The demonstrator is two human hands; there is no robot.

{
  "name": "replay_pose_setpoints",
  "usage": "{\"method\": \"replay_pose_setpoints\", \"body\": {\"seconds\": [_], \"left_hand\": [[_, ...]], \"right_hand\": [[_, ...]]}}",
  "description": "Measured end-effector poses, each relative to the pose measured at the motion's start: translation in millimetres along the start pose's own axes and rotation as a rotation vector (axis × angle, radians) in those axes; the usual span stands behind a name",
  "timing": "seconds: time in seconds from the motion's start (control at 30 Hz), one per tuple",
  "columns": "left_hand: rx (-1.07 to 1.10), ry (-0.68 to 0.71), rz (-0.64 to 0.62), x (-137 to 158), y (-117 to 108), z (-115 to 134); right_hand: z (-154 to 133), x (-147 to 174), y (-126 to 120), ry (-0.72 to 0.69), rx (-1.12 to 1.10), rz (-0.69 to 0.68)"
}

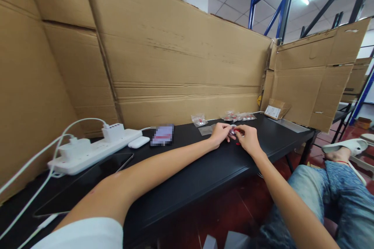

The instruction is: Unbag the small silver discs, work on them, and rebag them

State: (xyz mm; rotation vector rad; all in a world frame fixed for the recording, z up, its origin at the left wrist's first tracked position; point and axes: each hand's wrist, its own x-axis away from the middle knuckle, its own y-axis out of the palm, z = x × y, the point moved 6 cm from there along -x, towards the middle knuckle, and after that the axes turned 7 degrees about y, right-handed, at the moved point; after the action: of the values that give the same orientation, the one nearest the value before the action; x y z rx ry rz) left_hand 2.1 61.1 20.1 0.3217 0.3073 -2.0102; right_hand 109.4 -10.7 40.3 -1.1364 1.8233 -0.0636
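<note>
Out over the black table [187, 175], both of my hands meet at one small, shiny, roundish piece [232, 131] with some red on it; its exact kind is too small to make out. My left hand [221, 134] has its fingers closed on the left side of the piece. From the right, my right hand [247, 137] pinches it between thumb and fingers, which partly hide it. A small red bit [238, 143] lies on the table just below the hands. Beside my left hand rests a flat clear plastic bag [206, 130].
Small clear bags with red items [198, 120] and several more bags [238, 116] lie along the cardboard wall [181, 54]. To the left are a white power strip [96, 149] with cables, a white case [138, 142], a blurred phone [162, 135] and a dark tablet [84, 184].
</note>
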Motion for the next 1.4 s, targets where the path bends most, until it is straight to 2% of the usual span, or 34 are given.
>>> {"method": "replay_pose_setpoints", "body": {"seconds": [0.2, 0.37, 0.53, 0.77, 1.03, 1.27, 1.4], "left_hand": [[0.082, -0.015, -0.066, 1.5, 5.0, -0.3], [0.145, -0.049, -0.077, 4.7, 6.9, 3.0], [0.234, -0.078, -0.123, 5.6, 7.3, 3.7], [0.233, -0.059, -0.184, 6.2, 10.0, 2.8], [0.348, -0.061, -0.2, 5.3, 5.6, 2.7], [0.37, -0.04, -0.284, 6.1, 4.7, -0.3], [0.378, -0.048, -0.274, 5.0, 3.9, -1.5]], "right_hand": [[-2.3, 1.0, -1.8, -0.048, 0.127, 0.03], [-1.8, 2.0, 2.6, -0.034, 0.186, -0.001], [-4.0, 4.1, 5.3, -0.018, 0.378, -0.023], [-4.6, 5.1, 7.8, -0.055, 0.539, -0.041], [-5.4, 5.4, 6.2, -0.056, 0.535, -0.039], [-3.8, 4.5, 4.5, -0.076, 0.421, -0.026], [-3.9, 4.7, 3.3, -0.078, 0.364, -0.018]]}}
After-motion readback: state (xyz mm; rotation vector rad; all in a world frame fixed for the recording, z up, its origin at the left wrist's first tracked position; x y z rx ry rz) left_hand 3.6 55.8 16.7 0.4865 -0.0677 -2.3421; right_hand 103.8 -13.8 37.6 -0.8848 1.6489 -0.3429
